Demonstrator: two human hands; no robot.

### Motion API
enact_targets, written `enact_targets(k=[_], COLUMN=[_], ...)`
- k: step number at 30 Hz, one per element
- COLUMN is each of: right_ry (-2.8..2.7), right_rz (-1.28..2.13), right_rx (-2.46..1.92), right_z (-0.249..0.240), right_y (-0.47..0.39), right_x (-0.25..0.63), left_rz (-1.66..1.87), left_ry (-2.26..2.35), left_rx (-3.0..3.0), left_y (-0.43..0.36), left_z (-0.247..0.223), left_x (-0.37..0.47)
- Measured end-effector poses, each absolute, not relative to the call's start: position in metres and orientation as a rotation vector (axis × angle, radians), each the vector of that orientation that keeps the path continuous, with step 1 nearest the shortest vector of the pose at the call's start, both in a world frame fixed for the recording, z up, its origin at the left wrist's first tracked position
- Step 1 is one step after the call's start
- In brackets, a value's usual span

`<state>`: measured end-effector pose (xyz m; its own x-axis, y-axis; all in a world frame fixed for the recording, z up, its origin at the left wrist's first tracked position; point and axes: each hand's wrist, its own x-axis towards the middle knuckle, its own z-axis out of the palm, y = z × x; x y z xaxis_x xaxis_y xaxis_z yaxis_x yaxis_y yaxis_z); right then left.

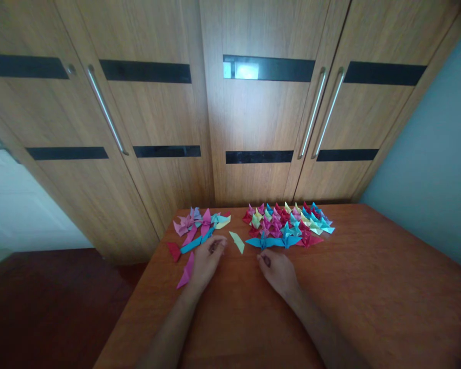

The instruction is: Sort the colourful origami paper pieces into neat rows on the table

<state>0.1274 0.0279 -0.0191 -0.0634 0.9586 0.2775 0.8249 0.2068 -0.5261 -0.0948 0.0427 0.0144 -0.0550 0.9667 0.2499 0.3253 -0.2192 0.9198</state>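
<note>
At the wooden table (369,287), left hand (208,259), fingers curled, is beside blue folded paper (194,245); right hand (279,270), likewise curled, is just before a blue origami crane (263,242) (front row of the multicoloured cluster (275,225)). Contact or pinching by either: cannot tell.

Origami cranes (275,229) near the table's far edge: thin paper, crisp creases, matt. Folded pieces (206,221) at the table's far left corner: same matt paper. Light yellow folded piece (237,242) inward from the far edge: paper, smooth, flat finish. Pink folded piece (185,273) by the left edge: paper, matt. Table (369,287): reddish-brown wood look, smooth, low sheen. Wardrobe doors (153,31) beyond the far edge: wood-grain, satin. Inset strips (269,67): black, glossy, mirroring light. Bar handles (106,110): shiny silvery metal. Wall (418,164): smooth, matt. Floor material: too dark to tell.
</note>
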Motion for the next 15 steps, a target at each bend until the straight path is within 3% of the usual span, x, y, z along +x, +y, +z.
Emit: enact_targets(k=[5,10,15], right_ry=[-1.921,-1.93,-1.903], right_rz=[0.385,0.401,0.423], right_rx=[-1.543,-1.516,-1.5], right_z=[-0.027,-0.026,-0.026], right_y=[0.027,0.027,0.028], right_x=[0.133,0.133,0.133], left_rz=[1.421,1.239,1.171], left_ry=[1.746,2.173,2.246], left_rx=[1.61,1.564,1.505], left_y=[0.069,0.091,0.108], left_z=[0.022,0.018,0.01], left_x=[-0.162,-0.214,-0.236])
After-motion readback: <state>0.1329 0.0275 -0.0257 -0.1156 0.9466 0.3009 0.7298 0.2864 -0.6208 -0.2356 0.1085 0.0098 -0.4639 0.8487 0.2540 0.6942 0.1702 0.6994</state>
